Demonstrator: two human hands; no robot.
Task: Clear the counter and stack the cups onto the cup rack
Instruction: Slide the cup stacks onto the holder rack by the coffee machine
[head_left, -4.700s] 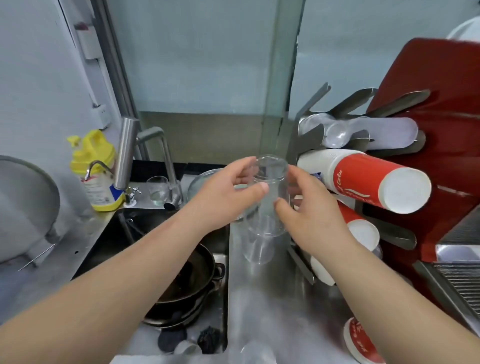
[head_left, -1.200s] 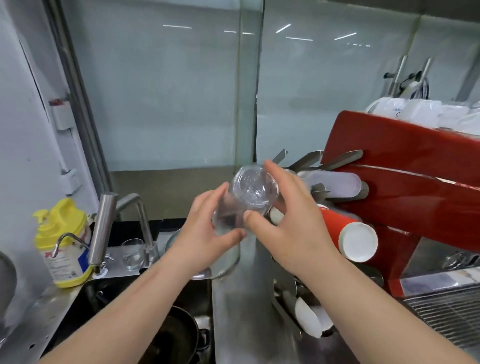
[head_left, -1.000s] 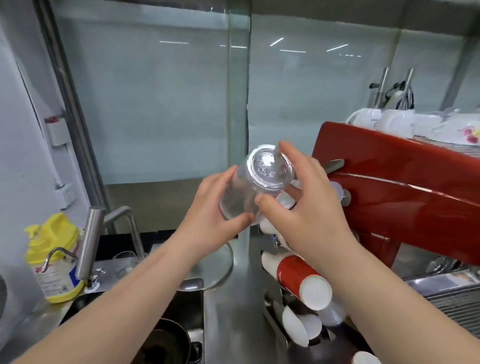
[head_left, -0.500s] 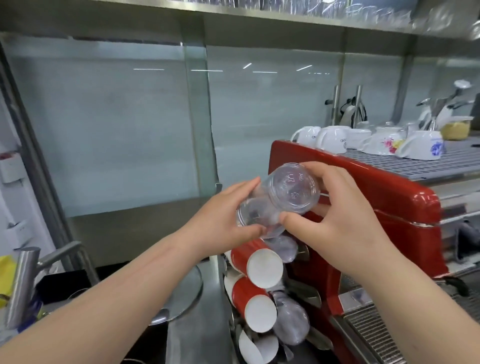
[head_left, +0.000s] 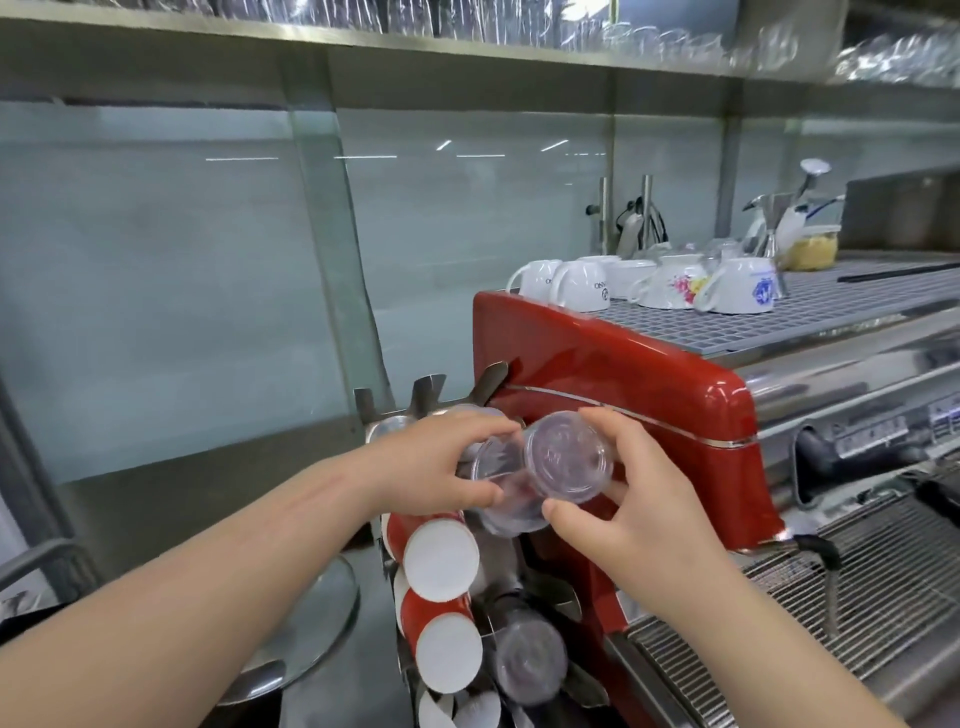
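Note:
Both hands hold a stack of clear plastic cups (head_left: 563, 457) lying sideways, its round bottom facing me. My left hand (head_left: 441, 467) grips the stack's far, open end, and my right hand (head_left: 628, 509) grips the near end with thumb below and fingers above. The stack is level with the upper slots of the metal cup rack (head_left: 428, 389), which stands against the left side of the red espresso machine (head_left: 649, 384). Lower rack slots hold red paper cups (head_left: 441, 558) and another clear cup stack (head_left: 530, 660). Whether the held stack rests in a slot is hidden.
White ceramic cups (head_left: 582, 286) sit upside down on the machine's top grate (head_left: 831, 306). A glass partition (head_left: 332, 249) rises behind the rack. A round glass lid (head_left: 311, 618) lies at the lower left. The drip tray grille (head_left: 857, 577) is at the right, a shelf of glasses overhead.
My view has swung up and right from the sink to the espresso machine. Both hands have carried the clear cups, turned sideways, from above the counter to the top of the rack.

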